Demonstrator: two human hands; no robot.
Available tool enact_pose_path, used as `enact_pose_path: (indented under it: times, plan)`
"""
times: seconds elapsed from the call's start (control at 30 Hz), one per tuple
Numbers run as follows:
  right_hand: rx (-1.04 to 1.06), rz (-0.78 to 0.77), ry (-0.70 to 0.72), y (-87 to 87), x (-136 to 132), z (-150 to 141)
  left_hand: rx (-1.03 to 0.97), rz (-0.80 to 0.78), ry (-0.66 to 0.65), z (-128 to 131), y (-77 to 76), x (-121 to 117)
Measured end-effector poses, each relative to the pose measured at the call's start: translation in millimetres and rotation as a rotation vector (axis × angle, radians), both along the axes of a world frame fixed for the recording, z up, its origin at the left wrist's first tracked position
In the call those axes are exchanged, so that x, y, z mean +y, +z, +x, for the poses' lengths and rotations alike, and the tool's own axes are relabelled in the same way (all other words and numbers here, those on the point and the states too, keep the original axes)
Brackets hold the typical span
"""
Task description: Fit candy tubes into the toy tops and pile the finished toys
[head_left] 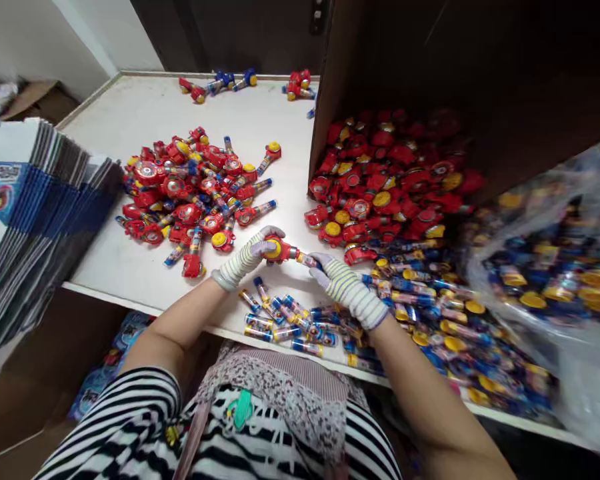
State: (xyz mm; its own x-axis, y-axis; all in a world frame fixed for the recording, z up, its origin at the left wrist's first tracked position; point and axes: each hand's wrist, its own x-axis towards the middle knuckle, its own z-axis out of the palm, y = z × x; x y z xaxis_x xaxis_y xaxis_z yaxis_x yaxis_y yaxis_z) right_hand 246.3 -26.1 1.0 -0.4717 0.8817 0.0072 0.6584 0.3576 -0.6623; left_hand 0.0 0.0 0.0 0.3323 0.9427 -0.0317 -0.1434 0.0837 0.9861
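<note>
Both my hands wear striped knit gloves. In my left hand (251,256) is a red toy top launcher (283,251) with a yellow round part, the fingers wrapped around it. My right hand (344,283) pinches the blue end of a small printed tube (307,259). The tube lines up with the launcher's silver neck, and the two seem to touch. Just below my hands lie several loose printed tubes (285,319) with blue and yellow ends. Left of them, a heap of red launchers with tubes (187,190) covers part of the white table (115,257).
A dark open box (325,100) at right holds many red launchers (375,180). More tubes (440,313) spread along the right side, beside a clear plastic bag (545,267). Folded printed cartons (45,193) stand at left. Several red and blue toys (225,81) lie along the back edge.
</note>
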Motion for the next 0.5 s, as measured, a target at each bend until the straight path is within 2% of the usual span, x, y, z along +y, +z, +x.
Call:
enact_pose_path:
  times: [0.17, 0.27, 0.33, 0.43, 0.5]
  plan:
    - [-0.228, 0.032, -0.043, 16.4, -27, -13, 0.212, 0.101, -0.179, 2, 30.5, -7]
    - [-0.351, 0.033, -0.017, 25.1, -38, -15, 0.311, 0.174, -0.259, 6, 41.8, -10]
    - [-0.379, 0.045, -0.055, 29.5, -42, -15, 0.307, 0.186, -0.183, 13, 41.6, -13]
    - [-0.413, 0.082, -0.139, 36.1, -45, -13, 0.261, 0.194, 0.018, 24, 34.6, -16]
    - [-0.448, 0.092, -0.112, 40.9, -47, -12, 0.263, 0.222, 0.019, 27, 31.0, -15]
